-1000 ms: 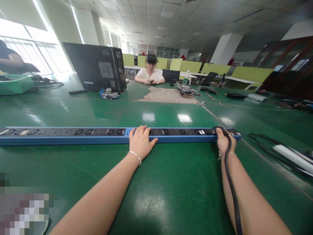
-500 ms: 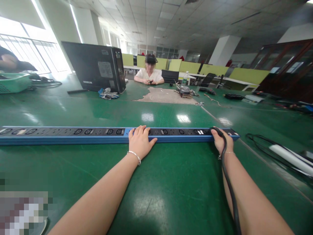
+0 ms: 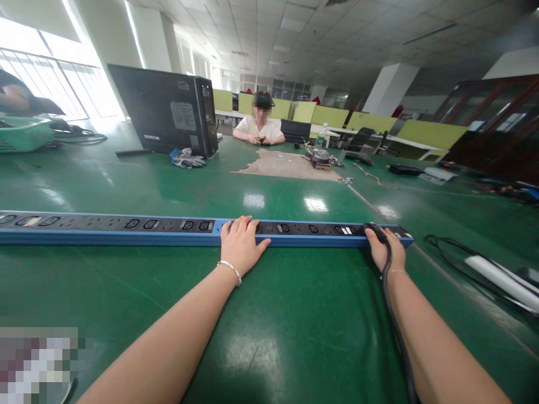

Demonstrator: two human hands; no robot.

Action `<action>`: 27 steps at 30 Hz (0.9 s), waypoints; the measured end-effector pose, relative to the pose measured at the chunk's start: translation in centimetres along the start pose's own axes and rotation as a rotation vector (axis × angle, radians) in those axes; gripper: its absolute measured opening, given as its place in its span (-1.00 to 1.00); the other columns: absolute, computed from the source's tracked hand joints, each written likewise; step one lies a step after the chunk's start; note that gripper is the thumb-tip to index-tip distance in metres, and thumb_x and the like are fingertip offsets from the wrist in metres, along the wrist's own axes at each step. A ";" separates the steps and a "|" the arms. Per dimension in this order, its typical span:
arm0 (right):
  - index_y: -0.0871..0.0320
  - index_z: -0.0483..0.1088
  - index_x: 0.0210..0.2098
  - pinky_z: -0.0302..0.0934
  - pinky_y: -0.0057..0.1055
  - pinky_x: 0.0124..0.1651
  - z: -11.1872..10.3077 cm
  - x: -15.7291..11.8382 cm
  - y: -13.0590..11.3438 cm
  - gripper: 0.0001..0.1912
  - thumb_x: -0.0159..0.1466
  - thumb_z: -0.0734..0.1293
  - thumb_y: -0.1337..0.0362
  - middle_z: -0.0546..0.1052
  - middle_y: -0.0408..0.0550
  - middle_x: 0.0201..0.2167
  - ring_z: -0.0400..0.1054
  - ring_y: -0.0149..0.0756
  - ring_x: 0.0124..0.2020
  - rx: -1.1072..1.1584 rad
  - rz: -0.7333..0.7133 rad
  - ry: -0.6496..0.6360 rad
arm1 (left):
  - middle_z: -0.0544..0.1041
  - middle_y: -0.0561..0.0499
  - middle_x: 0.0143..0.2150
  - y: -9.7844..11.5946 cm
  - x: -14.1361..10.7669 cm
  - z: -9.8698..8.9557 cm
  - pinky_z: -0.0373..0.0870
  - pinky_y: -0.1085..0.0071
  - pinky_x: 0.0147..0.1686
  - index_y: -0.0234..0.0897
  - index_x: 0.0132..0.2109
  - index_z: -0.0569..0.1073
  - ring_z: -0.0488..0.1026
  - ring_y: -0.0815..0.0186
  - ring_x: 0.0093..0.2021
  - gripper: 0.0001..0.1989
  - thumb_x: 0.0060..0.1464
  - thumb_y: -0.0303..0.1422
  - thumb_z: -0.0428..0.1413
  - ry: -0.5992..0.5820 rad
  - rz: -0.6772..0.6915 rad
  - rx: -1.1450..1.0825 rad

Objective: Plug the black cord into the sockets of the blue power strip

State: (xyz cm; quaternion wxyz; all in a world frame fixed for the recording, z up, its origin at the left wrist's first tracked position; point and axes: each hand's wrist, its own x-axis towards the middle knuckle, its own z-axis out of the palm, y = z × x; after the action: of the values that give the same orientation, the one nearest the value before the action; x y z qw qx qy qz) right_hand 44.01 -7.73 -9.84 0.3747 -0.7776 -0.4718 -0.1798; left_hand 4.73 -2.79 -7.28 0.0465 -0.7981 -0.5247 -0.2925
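A long blue power strip (image 3: 202, 239) with a row of black sockets lies across the green table, running out past the left edge. My left hand (image 3: 241, 242) rests on the strip near its middle, fingers laid across the top and thumb stretched out to the right. Close to the strip's right end, my right hand (image 3: 389, 251) is closed around a black plug (image 3: 372, 229). The plug sits down against the sockets; my fingers hide how deep it goes. From it a thick black cable (image 3: 394, 317) runs down along my right forearm to the bottom edge.
A black computer tower (image 3: 168, 112) stands at the back left, with gloves (image 3: 187, 159) beside it. Further left is a green basket (image 3: 25, 136). Across the table sits a person (image 3: 260, 126). A white bar and black cables (image 3: 503, 278) lie at the right.
The strip's left part appears slightly higher in view. My right hand has shifted a little right and down, still on the plug. My left hand has stayed in place.
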 end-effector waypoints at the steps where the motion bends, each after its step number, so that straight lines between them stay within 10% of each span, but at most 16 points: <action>1: 0.14 0.48 -0.12 -0.01 -0.06 0.18 0.0 0.0 0.0 -0.58 0.17 0.19 0.06 0.52 0.03 -0.12 0.28 -0.05 0.04 -0.005 0.006 -0.002 | 0.36 -0.11 0.15 0.0 0.0 0.0 -0.05 0.13 0.17 -0.20 0.06 0.34 0.19 0.12 0.19 -0.52 0.05 -0.07 0.02 -0.001 -0.002 0.003; 20: 0.15 0.48 -0.10 0.07 -0.11 0.13 -0.1 -0.5 -1.1 -0.57 0.18 0.21 0.05 0.50 0.07 -0.13 0.28 -0.06 0.02 -0.041 0.051 0.003 | 0.36 -0.10 0.14 -0.1 0.0 0.2 -0.04 0.12 0.17 -0.19 0.07 0.34 0.20 0.12 0.18 -0.51 0.05 -0.05 0.02 0.012 0.011 0.036; 27: 0.24 0.47 -0.19 0.29 -0.17 -0.12 -1.3 0.9 -1.0 -0.53 0.19 0.20 -0.02 0.52 0.04 -0.29 0.41 -0.12 -0.24 0.358 0.116 0.434 | 0.37 -0.10 0.13 -0.1 0.1 0.0 -0.03 0.12 0.16 -0.20 0.05 0.35 0.22 0.12 0.17 -0.53 0.05 -0.06 0.02 0.004 0.010 0.045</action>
State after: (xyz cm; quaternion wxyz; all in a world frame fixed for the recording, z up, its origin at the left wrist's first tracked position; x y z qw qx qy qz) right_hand 43.70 -7.90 -7.94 0.6081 -0.6680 -0.3595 -0.2342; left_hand 4.67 -2.65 -7.30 0.0669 -0.7988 -0.5272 -0.2818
